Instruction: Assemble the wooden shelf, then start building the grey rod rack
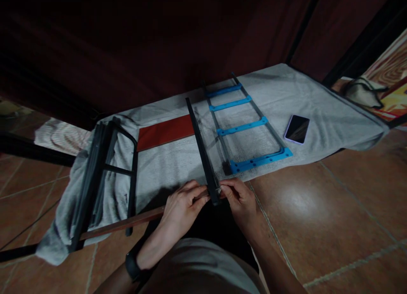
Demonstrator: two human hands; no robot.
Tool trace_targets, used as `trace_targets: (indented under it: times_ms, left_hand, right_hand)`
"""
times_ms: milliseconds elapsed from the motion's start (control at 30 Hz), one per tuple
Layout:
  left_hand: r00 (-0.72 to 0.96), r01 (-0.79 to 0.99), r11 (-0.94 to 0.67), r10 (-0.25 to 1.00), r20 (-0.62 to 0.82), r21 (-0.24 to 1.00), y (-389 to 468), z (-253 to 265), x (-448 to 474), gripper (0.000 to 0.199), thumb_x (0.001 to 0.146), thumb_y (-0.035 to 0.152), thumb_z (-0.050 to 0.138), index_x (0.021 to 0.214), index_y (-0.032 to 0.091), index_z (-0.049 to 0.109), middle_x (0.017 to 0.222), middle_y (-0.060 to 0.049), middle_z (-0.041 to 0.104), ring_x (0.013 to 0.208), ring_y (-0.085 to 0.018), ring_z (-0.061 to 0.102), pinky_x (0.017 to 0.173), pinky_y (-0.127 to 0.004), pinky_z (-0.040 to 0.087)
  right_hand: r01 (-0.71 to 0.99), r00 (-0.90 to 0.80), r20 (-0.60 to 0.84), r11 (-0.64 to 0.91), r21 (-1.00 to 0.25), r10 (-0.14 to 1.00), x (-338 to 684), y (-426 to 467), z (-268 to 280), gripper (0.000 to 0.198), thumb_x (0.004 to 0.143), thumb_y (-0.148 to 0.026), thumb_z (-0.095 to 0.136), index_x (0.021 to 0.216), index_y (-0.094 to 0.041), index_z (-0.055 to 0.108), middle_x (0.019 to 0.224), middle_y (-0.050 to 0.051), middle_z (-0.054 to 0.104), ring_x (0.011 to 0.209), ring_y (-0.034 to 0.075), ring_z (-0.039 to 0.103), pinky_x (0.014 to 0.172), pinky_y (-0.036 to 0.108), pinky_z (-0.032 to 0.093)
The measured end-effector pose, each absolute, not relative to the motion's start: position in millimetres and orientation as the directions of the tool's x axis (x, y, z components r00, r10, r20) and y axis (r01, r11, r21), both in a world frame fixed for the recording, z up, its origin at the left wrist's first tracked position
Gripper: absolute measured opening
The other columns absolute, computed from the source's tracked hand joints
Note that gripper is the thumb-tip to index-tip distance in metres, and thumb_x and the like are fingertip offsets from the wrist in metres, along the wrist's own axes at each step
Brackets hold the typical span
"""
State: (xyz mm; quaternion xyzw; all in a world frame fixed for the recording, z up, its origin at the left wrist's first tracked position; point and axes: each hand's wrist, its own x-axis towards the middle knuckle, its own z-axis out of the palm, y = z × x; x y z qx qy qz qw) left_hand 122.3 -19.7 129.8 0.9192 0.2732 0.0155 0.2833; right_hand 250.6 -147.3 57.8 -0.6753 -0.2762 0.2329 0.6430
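My left hand [186, 203] is closed round the right end of a long reddish-brown board [127, 222], seen nearly edge-on. That end meets a black metal bar [203, 156], which runs away from me, close to its near end. On the bar's right side, my right hand [240, 200] pinches with thumb and forefinger against it. Whatever sits between those fingertips is too small to make out. At its left end the board meets a black metal frame [118, 170] with a curved tube and a crosspiece.
A red board [165, 133] lies on the grey cloth [270, 86] beyond my left hand. Right of the bar lies a ladder-like frame with blue crosspieces [241, 126]. A phone [297, 129] rests farther right. Dark red panels [159, 43] rise behind; brown tiles [318, 209] cover the floor.
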Motion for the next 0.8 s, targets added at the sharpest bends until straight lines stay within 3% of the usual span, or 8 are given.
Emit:
trace_targets:
  times_ms: [200, 300, 400, 500, 633, 800]
  left_hand:
    - [0.894, 0.418, -0.809, 0.448, -0.026, 0.413, -24.8, 122.7, 114.5, 0.021, 0.100, 0.023, 0.055, 0.111, 0.019, 0.071, 0.104, -0.005, 0.074, 0.095, -0.018, 0.070, 0.083, -0.029, 0.055]
    - [0.939, 0.339, -0.914, 0.344, -0.014, 0.224, -29.9, 124.9, 112.0, 0.019, 0.101, 0.020, 0.050, 0.109, 0.016, 0.068, 0.103, -0.006, 0.072, 0.096, -0.020, 0.067, 0.086, -0.033, 0.052]
    - [0.978, 0.206, -0.978, 0.206, 0.009, 0.008, -30.8, 128.7, 110.0, 0.019, 0.100, 0.012, 0.047, 0.108, 0.013, 0.065, 0.099, -0.008, 0.069, 0.093, -0.022, 0.064, 0.083, -0.034, 0.049]
    - [0.992, 0.117, -0.988, 0.112, 0.049, -0.103, -30.3, 132.3, 107.0, 0.020, 0.099, 0.011, 0.046, 0.111, 0.009, 0.063, 0.098, -0.009, 0.066, 0.091, -0.022, 0.062, 0.079, -0.034, 0.047]
    - [0.992, 0.108, -0.977, 0.092, 0.092, -0.182, -33.4, 134.7, 103.8, 0.022, 0.098, 0.008, 0.047, 0.113, 0.007, 0.063, 0.098, -0.011, 0.066, 0.092, -0.022, 0.062, 0.081, -0.034, 0.045]
    - [0.988, 0.099, -0.980, 0.076, 0.135, -0.172, -34.6, 133.4, 101.6, 0.022, 0.099, 0.008, 0.046, 0.109, 0.009, 0.066, 0.100, -0.010, 0.067, 0.092, -0.021, 0.062, 0.082, -0.032, 0.045]
  right_hand:
    - [0.023, 0.682, -0.022, -0.051, -0.998, 0.731, 254.5, -147.3, 61.5, 0.019, 0.091, -0.040, 0.064, 0.093, -0.025, 0.075, 0.076, 0.001, 0.072, 0.064, 0.016, 0.069, 0.064, 0.029, 0.057]
    - [0.051, 0.673, -0.041, -0.101, -0.994, 0.738, 256.9, -151.6, 56.4, 0.023, 0.090, -0.044, 0.065, 0.092, -0.024, 0.075, 0.074, 0.001, 0.073, 0.064, 0.017, 0.069, 0.062, 0.029, 0.056]
    - [0.183, 0.661, 0.003, -0.157, -0.971, 0.751, 260.9, -155.4, 48.6, 0.029, 0.089, -0.050, 0.065, 0.091, -0.023, 0.075, 0.071, 0.002, 0.072, 0.067, 0.019, 0.070, 0.064, 0.030, 0.056]
    - [0.284, 0.660, 0.061, -0.173, -0.943, 0.749, 263.8, -156.7, 45.1, 0.036, 0.090, -0.055, 0.063, 0.090, -0.021, 0.075, 0.076, 0.004, 0.075, 0.069, 0.020, 0.070, 0.064, 0.030, 0.055]
    - [0.357, 0.641, 0.088, -0.194, -0.914, 0.762, 264.1, -155.7, 50.4, 0.040, 0.093, -0.058, 0.058, 0.091, -0.021, 0.073, 0.078, 0.006, 0.074, 0.069, 0.020, 0.069, 0.065, 0.030, 0.054]
    - [0.424, 0.606, 0.096, -0.218, -0.879, 0.789, 261.7, -153.0, 53.1, 0.043, 0.098, -0.060, 0.047, 0.088, -0.022, 0.065, 0.067, 0.002, 0.066, 0.062, 0.018, 0.062, 0.060, 0.029, 0.047]
